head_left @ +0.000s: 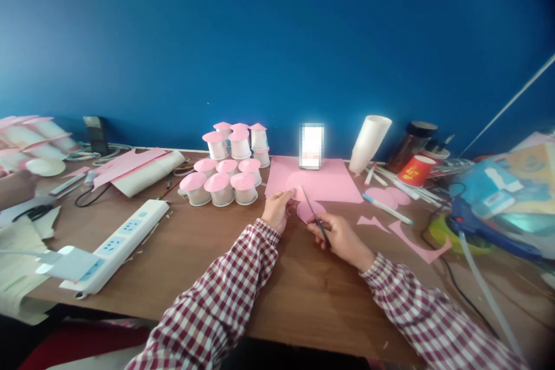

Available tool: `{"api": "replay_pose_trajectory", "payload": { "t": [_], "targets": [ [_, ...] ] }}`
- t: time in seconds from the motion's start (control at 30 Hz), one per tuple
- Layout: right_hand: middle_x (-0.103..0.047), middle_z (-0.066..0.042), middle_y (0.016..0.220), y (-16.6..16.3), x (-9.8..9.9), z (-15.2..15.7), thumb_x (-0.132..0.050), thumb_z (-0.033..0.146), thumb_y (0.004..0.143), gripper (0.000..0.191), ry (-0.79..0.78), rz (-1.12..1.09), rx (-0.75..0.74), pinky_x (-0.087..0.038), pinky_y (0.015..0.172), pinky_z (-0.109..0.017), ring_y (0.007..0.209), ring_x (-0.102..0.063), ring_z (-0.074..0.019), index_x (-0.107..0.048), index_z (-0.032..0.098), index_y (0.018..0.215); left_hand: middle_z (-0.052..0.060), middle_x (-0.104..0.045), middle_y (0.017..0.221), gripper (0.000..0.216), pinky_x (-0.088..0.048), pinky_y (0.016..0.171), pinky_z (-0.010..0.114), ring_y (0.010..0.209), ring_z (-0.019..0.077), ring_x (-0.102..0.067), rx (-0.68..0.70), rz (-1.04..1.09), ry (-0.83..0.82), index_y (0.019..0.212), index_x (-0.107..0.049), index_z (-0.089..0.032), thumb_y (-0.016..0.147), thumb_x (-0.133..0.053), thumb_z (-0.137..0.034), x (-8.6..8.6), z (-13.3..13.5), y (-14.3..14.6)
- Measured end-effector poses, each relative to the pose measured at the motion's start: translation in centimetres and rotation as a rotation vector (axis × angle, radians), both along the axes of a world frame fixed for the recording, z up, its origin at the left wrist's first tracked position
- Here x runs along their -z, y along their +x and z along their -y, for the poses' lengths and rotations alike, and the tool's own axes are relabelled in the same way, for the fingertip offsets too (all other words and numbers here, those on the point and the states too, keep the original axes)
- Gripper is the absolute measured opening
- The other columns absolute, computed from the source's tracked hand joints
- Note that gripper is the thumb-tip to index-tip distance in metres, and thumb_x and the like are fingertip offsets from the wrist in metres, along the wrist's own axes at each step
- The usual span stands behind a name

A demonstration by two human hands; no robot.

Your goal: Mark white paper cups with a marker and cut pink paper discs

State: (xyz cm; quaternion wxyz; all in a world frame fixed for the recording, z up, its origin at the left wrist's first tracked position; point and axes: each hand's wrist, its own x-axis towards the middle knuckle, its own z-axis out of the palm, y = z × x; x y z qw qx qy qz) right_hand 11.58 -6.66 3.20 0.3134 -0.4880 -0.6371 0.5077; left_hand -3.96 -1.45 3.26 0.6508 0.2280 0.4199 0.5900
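My left hand (278, 208) pinches a small piece of pink paper (299, 192) at the near edge of a large pink sheet (333, 182). My right hand (340, 236) is closed round a pair of scissors (315, 215) whose blades point up toward that piece. A pink paper disc (309, 210) lies on the brown desk (208, 266) between the two hands. Both arms wear red and white checked sleeves.
Several white cups with pink lids (229, 165) are stacked behind my left hand. A white power strip (116, 244) lies left. Pink offcuts (416, 243), pens (387, 208), a stack of white cups (369, 143), a red paper cup (416, 170) and a blue glue gun (485, 225) lie right.
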Motion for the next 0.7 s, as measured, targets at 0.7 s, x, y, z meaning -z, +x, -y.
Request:
{"api": "replay_pose_trajectory", "payload": {
  "t": [0.7],
  "targets": [
    [-0.067, -0.004, 0.079, 6.5, -0.3, -3.4, -0.064, 0.043, 0.073, 0.032, 0.306, 0.335, 0.223, -0.045, 0.057, -0.026, 0.065, -0.062, -0.0166, -0.053, 0.02, 0.093, 0.001, -0.06, 0.06, 0.035, -0.043, 0.054, 0.023, 0.053, 0.0114, -0.053, 0.195, -0.853, 0.361, 0.096, -0.064, -0.015, 0.064, -0.071, -0.027, 2.4, -0.1, 0.1]
  ]
}}
